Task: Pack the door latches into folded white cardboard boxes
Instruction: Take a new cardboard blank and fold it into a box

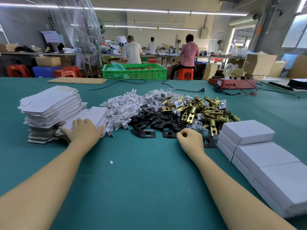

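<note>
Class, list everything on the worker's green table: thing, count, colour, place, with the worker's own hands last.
Flat unfolded cardboard box blanks: one tall stack, white, left.
Small cardboard inserts: a heap, white, left of centre.
Metal strike plates: a heap, black, centre.
Brass door latches: a heap, gold, right of centre.
Closed folded boxes: stacked row, white, right edge.
Green plastic crate: one, beyond the table's far edge.
Left hand: flat on a blank.
Right hand: curled, by the black plates.
</note>
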A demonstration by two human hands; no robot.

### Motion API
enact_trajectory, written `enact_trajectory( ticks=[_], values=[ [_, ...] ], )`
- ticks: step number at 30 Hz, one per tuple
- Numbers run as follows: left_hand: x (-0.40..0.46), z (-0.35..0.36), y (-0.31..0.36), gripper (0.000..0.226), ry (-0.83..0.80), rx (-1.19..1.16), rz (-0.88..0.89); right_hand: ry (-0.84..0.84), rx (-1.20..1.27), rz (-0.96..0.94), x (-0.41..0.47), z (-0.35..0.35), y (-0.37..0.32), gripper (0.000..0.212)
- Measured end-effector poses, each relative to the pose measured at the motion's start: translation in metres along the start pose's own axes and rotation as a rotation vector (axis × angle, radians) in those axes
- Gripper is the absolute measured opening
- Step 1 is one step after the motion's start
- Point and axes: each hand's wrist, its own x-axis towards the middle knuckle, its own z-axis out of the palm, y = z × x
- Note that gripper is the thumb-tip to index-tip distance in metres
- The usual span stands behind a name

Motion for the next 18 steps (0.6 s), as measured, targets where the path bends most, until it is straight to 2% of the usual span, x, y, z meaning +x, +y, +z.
enact_trajectory(
  ticks=[6,8,10,12,14,17,18],
  values=[
    [-0.003,-0.011,0.005,0.037,0.072,0.017,0.049,-0.001,0.013,0.007,0.001,0.0,0.0,0.02],
    [-0.01,-0.02,0.007,0.032,0.16,-0.057,0.064,-0.002,0.028,0.003,0.0,-0.001,0.0,0.02],
    [-0.023,-0.029,0.015,0.036,0.318,-0.189,0.121,0.001,0.042,-0.003,0.0,-0.001,0.001,0.021],
    [-0.045,-0.032,0.032,0.032,0.433,-0.333,0.272,0.0,0.061,-0.011,-0.001,-0.002,0.001,0.024],
    [-0.079,-0.031,0.053,0.027,0.426,-0.515,0.405,0.002,0.082,-0.031,-0.004,-0.004,-0.001,0.028],
    [-0.124,-0.012,0.082,0.018,0.418,-0.551,0.669,0.026,0.181,-0.092,-0.011,-0.007,-0.004,0.042],
    [-0.132,-0.003,0.089,0.021,0.358,-0.557,0.724,0.043,0.286,-0.101,-0.015,-0.008,-0.008,0.051]
  ],
)
